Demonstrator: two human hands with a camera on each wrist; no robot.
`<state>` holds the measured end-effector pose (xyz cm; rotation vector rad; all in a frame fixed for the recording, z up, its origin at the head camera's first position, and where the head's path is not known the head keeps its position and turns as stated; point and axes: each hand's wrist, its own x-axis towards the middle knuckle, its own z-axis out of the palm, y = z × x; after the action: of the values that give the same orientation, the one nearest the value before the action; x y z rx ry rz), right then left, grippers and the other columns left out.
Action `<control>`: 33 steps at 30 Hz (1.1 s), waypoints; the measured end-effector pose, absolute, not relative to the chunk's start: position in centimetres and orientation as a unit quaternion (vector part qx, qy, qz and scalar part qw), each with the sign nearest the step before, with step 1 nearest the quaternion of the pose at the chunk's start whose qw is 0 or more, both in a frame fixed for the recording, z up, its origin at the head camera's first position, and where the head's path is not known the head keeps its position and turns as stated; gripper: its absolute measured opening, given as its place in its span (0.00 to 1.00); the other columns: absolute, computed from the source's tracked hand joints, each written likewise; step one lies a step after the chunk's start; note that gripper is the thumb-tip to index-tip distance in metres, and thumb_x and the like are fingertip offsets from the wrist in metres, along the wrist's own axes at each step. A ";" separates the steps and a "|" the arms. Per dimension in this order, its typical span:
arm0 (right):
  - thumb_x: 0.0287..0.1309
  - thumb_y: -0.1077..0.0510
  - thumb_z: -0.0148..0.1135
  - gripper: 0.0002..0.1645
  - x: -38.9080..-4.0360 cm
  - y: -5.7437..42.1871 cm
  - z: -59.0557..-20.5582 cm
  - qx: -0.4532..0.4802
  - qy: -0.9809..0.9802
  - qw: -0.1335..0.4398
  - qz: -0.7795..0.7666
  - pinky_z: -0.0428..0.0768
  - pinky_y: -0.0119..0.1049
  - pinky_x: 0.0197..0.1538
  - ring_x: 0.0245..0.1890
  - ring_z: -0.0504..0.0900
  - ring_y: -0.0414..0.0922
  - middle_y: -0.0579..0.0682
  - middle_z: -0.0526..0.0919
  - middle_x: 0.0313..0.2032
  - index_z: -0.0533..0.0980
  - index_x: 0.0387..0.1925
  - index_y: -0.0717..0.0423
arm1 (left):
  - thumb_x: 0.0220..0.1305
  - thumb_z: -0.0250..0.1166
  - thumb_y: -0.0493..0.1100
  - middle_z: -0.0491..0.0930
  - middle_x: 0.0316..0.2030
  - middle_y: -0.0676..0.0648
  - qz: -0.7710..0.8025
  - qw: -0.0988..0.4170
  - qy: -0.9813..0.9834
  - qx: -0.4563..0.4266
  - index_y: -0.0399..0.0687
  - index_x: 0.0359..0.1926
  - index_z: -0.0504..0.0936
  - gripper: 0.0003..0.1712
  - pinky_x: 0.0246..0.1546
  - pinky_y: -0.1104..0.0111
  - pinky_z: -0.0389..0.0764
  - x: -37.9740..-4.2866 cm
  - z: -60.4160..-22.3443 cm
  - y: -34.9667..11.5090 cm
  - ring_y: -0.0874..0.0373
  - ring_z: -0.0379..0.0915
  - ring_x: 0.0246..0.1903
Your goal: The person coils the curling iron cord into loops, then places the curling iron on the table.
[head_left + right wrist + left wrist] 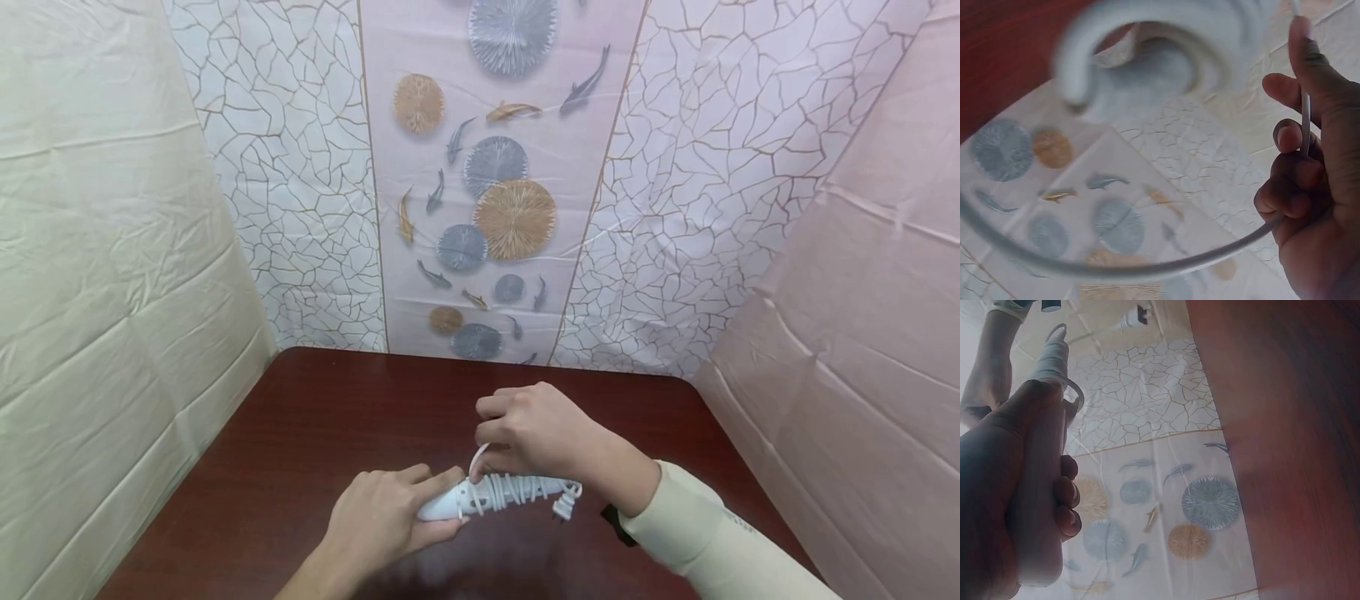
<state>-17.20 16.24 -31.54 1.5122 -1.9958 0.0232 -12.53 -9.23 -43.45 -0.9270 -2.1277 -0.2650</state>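
A white, tapered handheld appliance [441, 505] with small vent holes lies across the space between the hands, close over the table in the head view. Its white cord [498, 493] is wound several times around the narrower part. At the far end hangs the two-pin plug [565, 505]. My left hand [378, 510] grips the thick, smooth end, fingers wrapped about the body [1040, 512] in the left wrist view. Above the windings, my right hand [536, 433] holds a stretch of cord between curled fingers; a loop of cord [1147, 270] curves away from it in the right wrist view.
A dark red-brown wooden table [322, 417] with rounded back corners lies beneath the hands. Behind it hangs a patterned cloth [480, 250] with fish and round motifs. Pale cloths [90, 250] hang at both sides. A dark band [618, 527] shows at the right wrist.
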 end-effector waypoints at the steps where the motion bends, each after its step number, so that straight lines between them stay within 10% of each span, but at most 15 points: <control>1: 0.52 0.35 0.85 0.21 -17.4 16.3 -31.7 0.572 -0.760 0.309 0.015 0.66 0.26 0.23 0.23 0.70 0.34 0.37 0.67 0.25 0.82 0.22 0.37 | 0.49 0.84 0.68 0.76 0.24 0.62 -0.105 0.394 -0.836 -0.367 0.70 0.53 0.89 0.30 0.14 0.73 0.61 -12.5 -43.4 -9.2 0.66 0.61 0.14; 13: 0.65 0.56 0.79 0.02 -19.4 17.3 -33.1 0.592 -0.783 0.129 0.142 0.73 0.23 0.37 0.29 0.72 0.33 0.42 0.74 0.30 0.91 0.38 0.44 | 0.49 0.84 0.67 0.75 0.24 0.63 -0.128 0.426 -0.799 -0.405 0.69 0.55 0.91 0.31 0.15 0.77 0.60 -12.6 -43.1 -9.1 0.70 0.57 0.16; 33: 0.79 0.60 0.63 0.10 -20.1 18.4 -34.9 0.561 -0.765 -0.051 0.312 0.80 0.28 0.41 0.34 0.74 0.31 0.47 0.82 0.33 0.89 0.49 0.47 | 0.55 0.78 0.61 0.79 0.28 0.62 -0.162 0.466 -0.760 -0.424 0.63 0.56 0.90 0.27 0.17 0.81 0.66 -12.5 -42.0 -9.1 0.71 0.69 0.21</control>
<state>-20.10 18.39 -34.86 1.8229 -2.4846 1.0149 -12.48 -9.07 -42.01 -1.0397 -1.8644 -0.3974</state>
